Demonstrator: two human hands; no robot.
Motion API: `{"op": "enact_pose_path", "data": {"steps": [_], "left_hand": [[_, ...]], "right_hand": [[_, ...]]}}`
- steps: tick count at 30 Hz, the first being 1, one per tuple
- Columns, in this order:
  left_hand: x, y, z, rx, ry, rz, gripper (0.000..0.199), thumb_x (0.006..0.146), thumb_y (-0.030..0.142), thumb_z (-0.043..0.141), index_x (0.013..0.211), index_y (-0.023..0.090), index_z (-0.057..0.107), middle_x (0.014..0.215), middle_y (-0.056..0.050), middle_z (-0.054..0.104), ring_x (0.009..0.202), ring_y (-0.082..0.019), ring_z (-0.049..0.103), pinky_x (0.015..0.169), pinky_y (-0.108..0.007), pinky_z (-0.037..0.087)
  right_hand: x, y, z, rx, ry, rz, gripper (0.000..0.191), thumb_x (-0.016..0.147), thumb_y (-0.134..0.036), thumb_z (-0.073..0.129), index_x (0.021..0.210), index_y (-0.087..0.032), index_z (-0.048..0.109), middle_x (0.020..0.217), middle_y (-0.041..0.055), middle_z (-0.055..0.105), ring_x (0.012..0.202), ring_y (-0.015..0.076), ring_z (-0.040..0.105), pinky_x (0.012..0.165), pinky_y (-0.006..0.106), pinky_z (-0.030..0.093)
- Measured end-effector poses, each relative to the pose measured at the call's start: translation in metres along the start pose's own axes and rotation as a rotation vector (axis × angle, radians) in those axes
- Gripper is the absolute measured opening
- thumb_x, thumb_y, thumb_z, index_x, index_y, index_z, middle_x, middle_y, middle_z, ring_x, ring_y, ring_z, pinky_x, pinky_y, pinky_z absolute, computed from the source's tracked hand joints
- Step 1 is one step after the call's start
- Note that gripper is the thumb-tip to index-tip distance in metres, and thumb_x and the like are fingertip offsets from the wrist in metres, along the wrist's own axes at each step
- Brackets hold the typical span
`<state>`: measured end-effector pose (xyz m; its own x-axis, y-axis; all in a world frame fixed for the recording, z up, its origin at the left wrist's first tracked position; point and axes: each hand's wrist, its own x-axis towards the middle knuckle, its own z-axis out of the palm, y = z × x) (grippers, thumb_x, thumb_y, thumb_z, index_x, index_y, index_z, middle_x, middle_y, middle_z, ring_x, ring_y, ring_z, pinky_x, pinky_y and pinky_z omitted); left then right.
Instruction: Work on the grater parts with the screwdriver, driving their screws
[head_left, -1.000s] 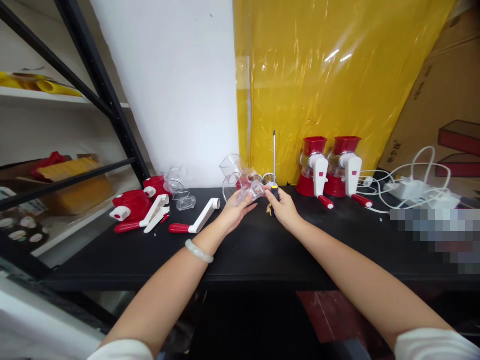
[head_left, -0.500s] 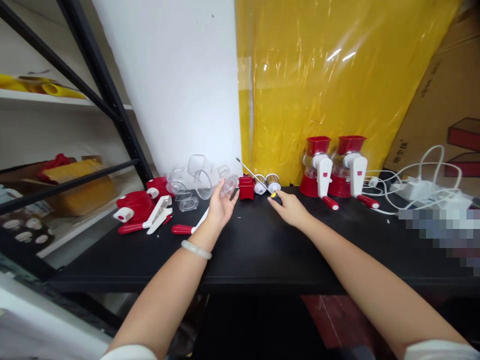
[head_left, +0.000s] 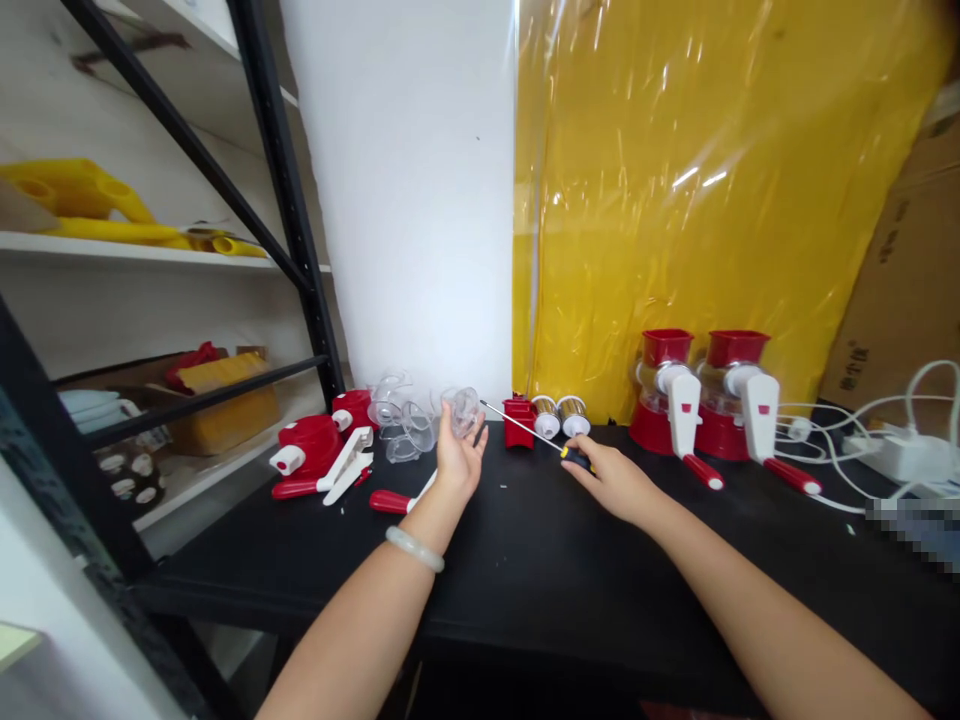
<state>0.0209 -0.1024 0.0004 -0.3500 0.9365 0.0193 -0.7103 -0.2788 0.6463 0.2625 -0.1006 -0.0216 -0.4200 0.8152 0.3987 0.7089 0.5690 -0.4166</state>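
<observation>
Left grip (head_left: 460, 457): your fingers are closed around a clear plastic part, palm turned partly up.
Clear plastic part (head_left: 466, 404): it is at the fingertip end of your left grip, ahead of the palm.
Right grip (head_left: 619, 487): you are grasping the handle of a screwdriver.
Screwdriver (head_left: 573, 457): its shaft slants leftward from your right grip, tip near the clear plastic part; you cannot tell whether they touch.
Between the grips: a red plastic piece (head_left: 517, 424) and two metal grater drums (head_left: 574, 415) stand on the desk (head_left: 517, 570), beyond the screwdriver shaft.
Left of your left grip: loose clear pieces (head_left: 406, 430), then red bases (head_left: 309, 447) and a white crank arm (head_left: 346, 468) with a red handle; a second crank (head_left: 390, 502) lies nearer your wrist, partly hidden by it.
Right of your right grip: two upright rotary graters (head_left: 739, 405), then white cables (head_left: 817, 441).
</observation>
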Motion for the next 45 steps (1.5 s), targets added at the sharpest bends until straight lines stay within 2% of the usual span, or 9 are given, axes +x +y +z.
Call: {"op": "enact_pose_path", "data": {"steps": [10, 16, 21, 26, 29, 33, 37, 41, 45], "left_hand": [[0.001, -0.007, -0.003, 0.125, -0.053, 0.142, 0.046, 0.083, 0.056, 0.064, 0.118, 0.027, 0.058, 0.134, -0.008, 0.061, 0.121, -0.023, 0.062, 0.090, -0.031, 0.047], [-0.001, -0.010, -0.005, 0.158, -0.107, 0.219, 0.043, 0.079, 0.050, 0.069, 0.111, 0.023, 0.060, 0.127, -0.010, 0.066, 0.115, -0.026, 0.065, 0.089, -0.034, 0.048], [0.000, -0.012, -0.008, 0.153, -0.121, 0.361, 0.051, 0.077, 0.047, 0.071, 0.120, 0.026, 0.056, 0.125, -0.009, 0.067, 0.110, -0.026, 0.068, 0.086, -0.033, 0.048], [0.001, -0.013, -0.011, 0.175, -0.126, 0.433, 0.060, 0.077, 0.048, 0.071, 0.129, 0.025, 0.050, 0.122, -0.010, 0.067, 0.105, -0.024, 0.069, 0.084, -0.032, 0.048], [0.001, -0.012, -0.012, 0.199, -0.123, 0.457, 0.064, 0.078, 0.046, 0.071, 0.134, 0.027, 0.048, 0.122, -0.010, 0.067, 0.106, -0.024, 0.069, 0.084, -0.032, 0.049], [-0.003, -0.008, -0.013, 0.219, -0.153, 0.518, 0.069, 0.078, 0.043, 0.073, 0.139, 0.029, 0.046, 0.127, -0.010, 0.064, 0.118, -0.025, 0.063, 0.089, -0.033, 0.050], [-0.008, 0.001, -0.003, 0.255, -0.272, 0.575, 0.070, 0.076, 0.035, 0.076, 0.140, 0.032, 0.047, 0.132, -0.009, 0.061, 0.127, -0.025, 0.056, 0.102, -0.035, 0.045], [-0.002, 0.011, 0.017, 0.296, -0.389, 0.537, 0.072, 0.072, 0.030, 0.080, 0.138, 0.029, 0.049, 0.129, -0.010, 0.064, 0.126, -0.025, 0.057, 0.110, -0.039, 0.040], [0.013, 0.012, 0.026, 0.271, -0.409, 0.489, 0.074, 0.066, 0.023, 0.084, 0.133, 0.027, 0.052, 0.123, -0.009, 0.067, 0.125, -0.023, 0.058, 0.114, -0.038, 0.035]], "right_hand": [[0.000, -0.002, 0.002, 0.004, 0.018, 0.003, 0.025, 0.095, -0.043, 0.046, 0.109, -0.025, 0.057, 0.096, 0.0072, 0.072, 0.085, 0.0253, 0.069, 0.073, 0.033, 0.046], [0.001, -0.001, 0.005, 0.043, 0.044, -0.014, 0.025, 0.095, -0.045, 0.047, 0.106, -0.026, 0.057, 0.093, 0.0053, 0.070, 0.084, 0.0247, 0.069, 0.074, 0.034, 0.048], [0.001, -0.005, 0.009, 0.119, 0.070, -0.063, 0.027, 0.094, -0.047, 0.048, 0.110, -0.028, 0.057, 0.094, 0.0046, 0.070, 0.085, 0.0235, 0.068, 0.075, 0.033, 0.049], [-0.001, -0.007, 0.011, 0.158, 0.042, 0.005, 0.031, 0.095, -0.052, 0.044, 0.109, -0.026, 0.054, 0.084, 0.0029, 0.068, 0.075, 0.0229, 0.067, 0.070, 0.033, 0.048], [-0.002, -0.005, 0.011, 0.222, 0.011, -0.062, 0.027, 0.097, -0.045, 0.041, 0.106, -0.025, 0.056, 0.089, 0.0042, 0.069, 0.080, 0.0220, 0.066, 0.076, 0.034, 0.050], [-0.002, -0.003, 0.016, 0.251, -0.004, -0.161, 0.028, 0.098, -0.041, 0.041, 0.107, -0.023, 0.060, 0.096, 0.0068, 0.069, 0.087, 0.0223, 0.066, 0.083, 0.035, 0.050], [0.001, -0.001, 0.024, 0.266, 0.043, -0.146, 0.028, 0.097, -0.043, 0.042, 0.105, -0.023, 0.060, 0.095, 0.0073, 0.069, 0.089, 0.0232, 0.066, 0.084, 0.034, 0.050], [0.013, 0.004, 0.031, 0.314, 0.028, -0.082, 0.024, 0.094, -0.043, 0.046, 0.092, -0.023, 0.059, 0.078, 0.0012, 0.063, 0.074, 0.0196, 0.061, 0.071, 0.030, 0.048], [0.029, 0.015, 0.033, 0.336, -0.015, 0.031, 0.016, 0.086, -0.038, 0.058, 0.084, -0.023, 0.056, 0.068, -0.0035, 0.055, 0.066, 0.0164, 0.056, 0.064, 0.027, 0.044]]}}
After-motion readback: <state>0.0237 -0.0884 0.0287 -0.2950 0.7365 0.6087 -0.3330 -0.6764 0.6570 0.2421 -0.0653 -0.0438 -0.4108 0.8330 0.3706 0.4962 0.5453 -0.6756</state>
